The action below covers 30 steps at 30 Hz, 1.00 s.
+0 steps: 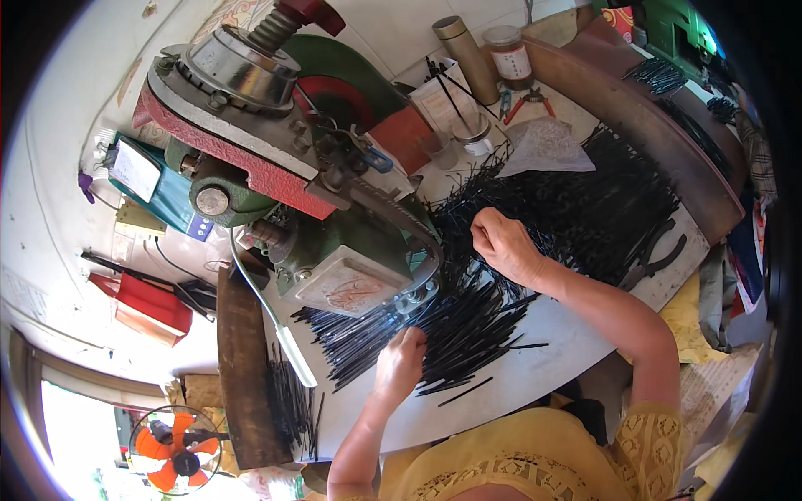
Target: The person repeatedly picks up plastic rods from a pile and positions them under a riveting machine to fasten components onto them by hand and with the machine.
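Note:
A heavy green and red bench press [351, 259] stands over the table, its working end just above a pile of thin black strips [468, 334]. Close below that working end is my left hand [401, 366], its thumb and fingers pinched together; whatever lies between the fingertips is too small to make out. My right hand [505, 244] is curled closed at the edge of a larger heap of black strips [610, 192], to the right of the press. Its fingertips are turned away, so what it holds, if anything, is hidden.
Pliers [656, 255] lie at the heap's right side, below a curved brown guard [643, 125]. Behind the heap are a clear bag [551, 146], red-handled pliers [529, 106], a jar [508, 57], a flask [465, 58] and a cup [474, 134]. A white lamp tube [294, 355] hangs left.

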Motion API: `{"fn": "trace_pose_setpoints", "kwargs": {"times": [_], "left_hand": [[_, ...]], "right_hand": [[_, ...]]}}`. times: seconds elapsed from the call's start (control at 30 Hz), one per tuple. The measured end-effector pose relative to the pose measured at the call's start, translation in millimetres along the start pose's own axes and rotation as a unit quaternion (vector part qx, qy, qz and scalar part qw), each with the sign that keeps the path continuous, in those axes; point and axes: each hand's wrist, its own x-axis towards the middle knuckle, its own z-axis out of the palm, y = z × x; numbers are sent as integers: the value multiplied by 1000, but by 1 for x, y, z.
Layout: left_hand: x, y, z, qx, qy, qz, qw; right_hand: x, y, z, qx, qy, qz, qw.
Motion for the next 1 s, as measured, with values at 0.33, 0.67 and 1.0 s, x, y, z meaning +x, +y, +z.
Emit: {"fn": "trace_pose_setpoints", "kwargs": {"times": [0.33,0.67,1.0], "left_hand": [[3,8,-5,-23,-3,14,1000],[-3,8,0,-133,35,-17,990],[8,-11,3,-55,160,-45,985]], "right_hand": [[-1,9,8,-69,-55,-48,995],[7,-25,-14,212,-4,208,955],[3,-41,-7,338,-262,349,834]]}}
